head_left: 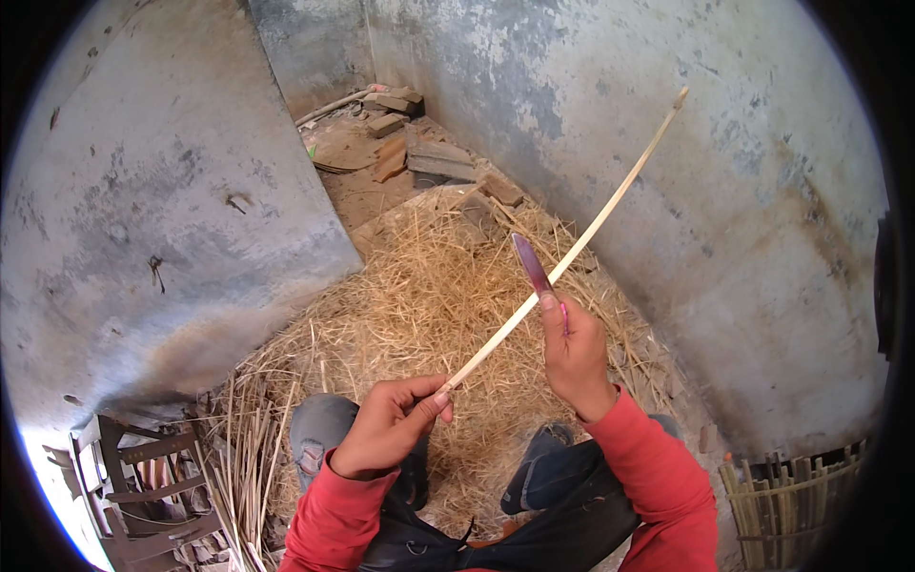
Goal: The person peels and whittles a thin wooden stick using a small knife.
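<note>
I'm seeing two red sleeves [658,477] coming in closest, over dark trousers [515,520]. My left hand [405,419] is pinching the near end of a long pale strip [575,251] between thumb and fingers, and the strip's slanting up and away to the right. My right hand [577,353] is wrapping around a small knife [531,262], blade pointing away, its base crossing the strip. Can't tell if the edge is actually touching. Down left, thin sticks [250,477] are lying beside a dark wooden frame [157,472]; loose straw [429,276] is covering the floor, and way back bricks [391,103] are sitting near the corner.
</note>
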The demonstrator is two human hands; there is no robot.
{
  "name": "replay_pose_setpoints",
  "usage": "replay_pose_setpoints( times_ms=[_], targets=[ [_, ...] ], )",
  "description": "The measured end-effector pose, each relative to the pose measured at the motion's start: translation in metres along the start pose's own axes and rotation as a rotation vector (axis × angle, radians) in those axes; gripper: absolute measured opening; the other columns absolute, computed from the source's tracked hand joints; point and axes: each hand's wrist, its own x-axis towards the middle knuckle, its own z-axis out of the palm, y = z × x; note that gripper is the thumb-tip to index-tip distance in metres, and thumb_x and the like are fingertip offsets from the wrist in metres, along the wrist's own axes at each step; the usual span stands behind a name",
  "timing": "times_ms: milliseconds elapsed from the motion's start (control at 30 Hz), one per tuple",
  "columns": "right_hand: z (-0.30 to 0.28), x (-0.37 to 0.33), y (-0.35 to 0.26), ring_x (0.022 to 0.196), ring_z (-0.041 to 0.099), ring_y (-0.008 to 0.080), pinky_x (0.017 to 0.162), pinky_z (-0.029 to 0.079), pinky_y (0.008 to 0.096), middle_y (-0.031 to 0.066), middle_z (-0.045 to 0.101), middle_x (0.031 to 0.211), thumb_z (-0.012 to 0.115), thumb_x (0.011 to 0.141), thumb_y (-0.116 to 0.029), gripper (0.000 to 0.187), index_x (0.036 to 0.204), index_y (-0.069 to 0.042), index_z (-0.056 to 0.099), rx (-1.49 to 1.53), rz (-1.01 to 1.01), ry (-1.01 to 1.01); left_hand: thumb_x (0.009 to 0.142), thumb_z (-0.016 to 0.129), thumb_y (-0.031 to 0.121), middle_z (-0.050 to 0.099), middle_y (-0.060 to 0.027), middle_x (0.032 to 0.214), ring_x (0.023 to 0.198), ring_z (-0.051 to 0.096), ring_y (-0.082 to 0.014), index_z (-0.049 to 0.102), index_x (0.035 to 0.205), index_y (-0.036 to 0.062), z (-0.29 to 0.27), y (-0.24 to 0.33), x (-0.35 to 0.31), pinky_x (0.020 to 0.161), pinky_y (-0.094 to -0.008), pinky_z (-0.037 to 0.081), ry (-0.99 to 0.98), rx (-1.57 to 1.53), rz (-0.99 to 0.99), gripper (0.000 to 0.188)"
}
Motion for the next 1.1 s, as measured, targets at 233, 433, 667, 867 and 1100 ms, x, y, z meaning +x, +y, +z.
replay_pose_setpoints(
  times_ms=[233,433,667,867,1100],
  targets=[
    [0.037,-0.062,-0.012,0.052,0.061,0.0401,0.048,0.044,0.0493,0.0193,0.057,0.059,0.056,0.108,-0.031,0.035,0.089,-0.003,0.059,0.025,-0.034,-0.321,0.109,0.056,0.012,0.059,0.0066,0.081,0.067,0.046,-0.0005,0.069,0.120,-0.0029,0.004,-0.005,0.004,0.058,-0.0207,0.037,0.004,0.072,0.026,0.023],
    [0.029,-0.035,-0.014,0.053,0.062,0.0408,0.048,0.044,0.0496,0.0201,0.058,0.060,0.056,0.109,-0.031,0.035,0.088,-0.004,0.059,-0.033,-0.039,-0.284,0.110,0.055,0.014,0.056,0.0066,0.079,0.067,0.046,-0.0012,0.067,0.123,-0.0032,0.005,-0.003,0.002,0.058,-0.0213,0.038,0.056,0.115,0.032,0.025],
    [-0.009,0.011,0.016,0.047,0.048,0.0317,0.048,0.034,0.0441,0.0167,0.050,0.057,0.053,0.110,-0.033,0.043,0.081,-0.002,0.057,-0.086,-0.039,0.077,0.111,0.052,0.017,0.050,0.0058,0.074,0.064,0.043,-0.0032,0.065,0.124,-0.0043,0.008,-0.004,0.001,0.058,-0.0238,0.038,0.048,0.223,0.088,0.028],
    [0.000,-0.014,0.002,0.044,0.049,0.0329,0.046,0.035,0.0444,0.0170,0.051,0.055,0.055,0.109,-0.031,0.040,0.082,-0.002,0.058,-0.090,0.047,-0.077,0.111,0.051,0.017,0.050,0.0030,0.073,0.065,0.043,-0.0056,0.065,0.121,-0.0046,0.009,0.002,-0.001,0.059,-0.0263,0.039,0.057,0.322,0.091,0.028],
    [0.033,-0.052,-0.011,0.055,0.064,0.0408,0.050,0.045,0.0490,0.0210,0.059,0.060,0.057,0.108,-0.029,0.032,0.091,-0.003,0.064,0.028,0.005,-0.356,0.110,0.051,0.016,0.051,0.0023,0.073,0.066,0.045,-0.0070,0.065,0.120,-0.0042,0.009,-0.008,0.004,0.059,-0.0274,0.040,0.047,0.324,0.106,0.027]
  ],
)
